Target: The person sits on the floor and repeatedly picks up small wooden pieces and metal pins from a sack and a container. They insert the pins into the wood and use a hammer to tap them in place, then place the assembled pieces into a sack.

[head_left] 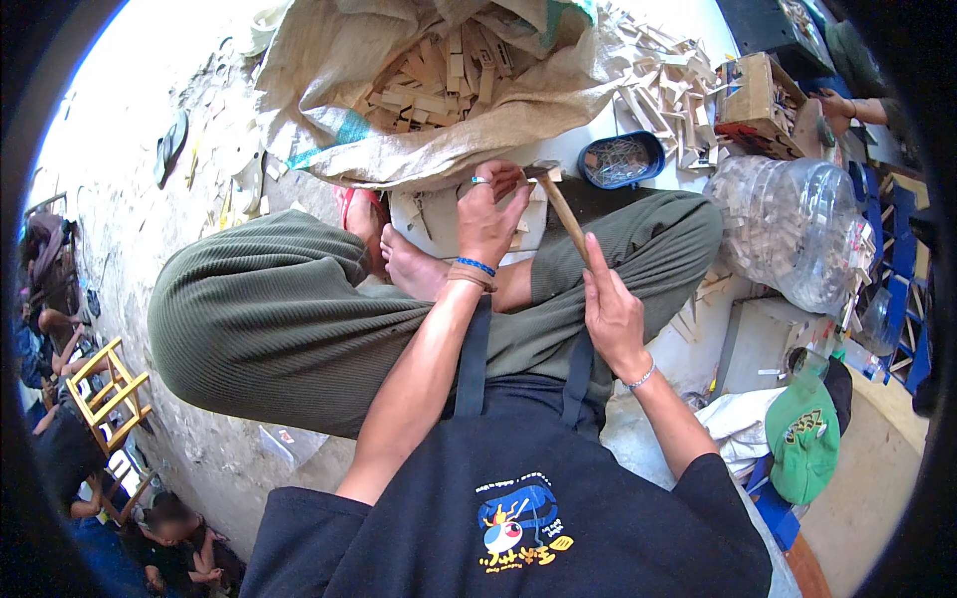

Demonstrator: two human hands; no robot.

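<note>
The right hand [613,311] is wrapped round the lower end of the hammer [566,217], its forefinger pointing up along the wooden handle. The hammer slants up and left over the person's crossed legs [269,309], its head just beside the left hand [488,217]. The left hand is bent with its fingers curled over; whether they pinch anything I cannot tell.

Beyond the hands, a wide-mouthed sack [329,130] holds many pale wood pieces [439,95]. To its right, a blue tray [620,182] of thin metal bits sits near a heap of wood strips [670,95], with a cardboard box [750,85] just past it. Farther right, a big clear jug [783,214] lies on its side, wood pieces showing through it. A green cap [800,439] is at lower right, and a yellow stool [108,396] stands well apart on the left, near other people
</note>
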